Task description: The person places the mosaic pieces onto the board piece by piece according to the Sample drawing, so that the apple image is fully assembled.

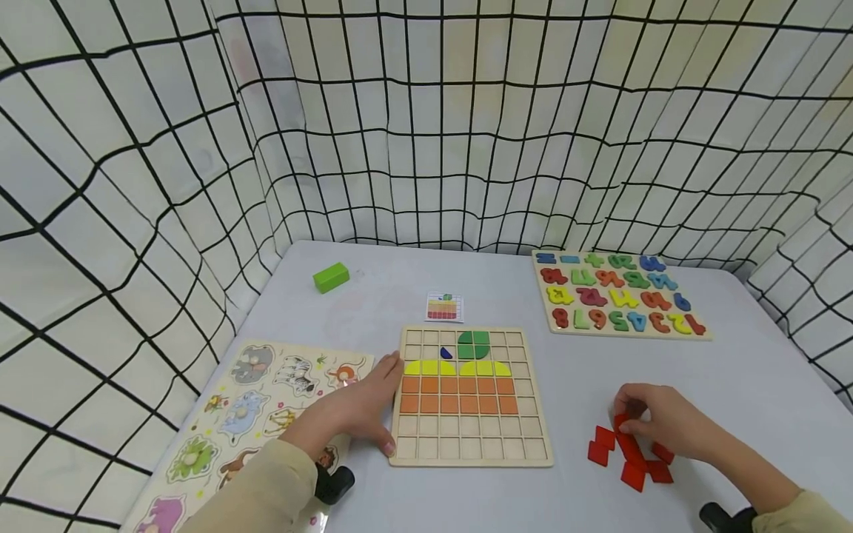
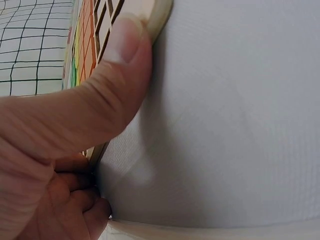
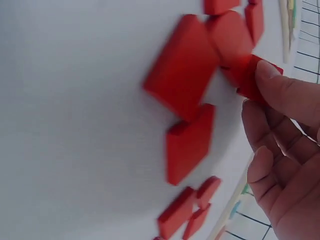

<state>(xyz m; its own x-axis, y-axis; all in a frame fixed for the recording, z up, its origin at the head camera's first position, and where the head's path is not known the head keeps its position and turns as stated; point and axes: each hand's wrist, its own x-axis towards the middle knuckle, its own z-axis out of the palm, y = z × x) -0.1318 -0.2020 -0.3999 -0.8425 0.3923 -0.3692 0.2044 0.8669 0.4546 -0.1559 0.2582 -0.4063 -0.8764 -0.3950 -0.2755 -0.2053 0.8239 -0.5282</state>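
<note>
A wooden grid board (image 1: pixel 466 444) lies in front of me, with orange, yellow and green tiles and one blue tile in its upper rows. My left hand (image 1: pixel 373 403) rests against its left edge, fingers stretched along the side. In the left wrist view the thumb (image 2: pixel 115 60) lies on the board's near corner (image 2: pixel 155 15). To the right of the board lies a small pile of red tiles (image 1: pixel 629 455). My right hand (image 1: pixel 626 416) pinches one red tile (image 3: pixel 247 75) at the pile's top, between thumb and fingers (image 3: pixel 270 100). The other red tiles (image 3: pixel 185 65) lie flat on the table.
An animal peg puzzle (image 1: pixel 266 400) lies under my left forearm. A number puzzle (image 1: pixel 620 292) sits at the back right, a green block (image 1: pixel 331 277) at the back left, and a small pattern card (image 1: pixel 444 306) behind the board. Grid-patterned cloth walls enclose the grey table.
</note>
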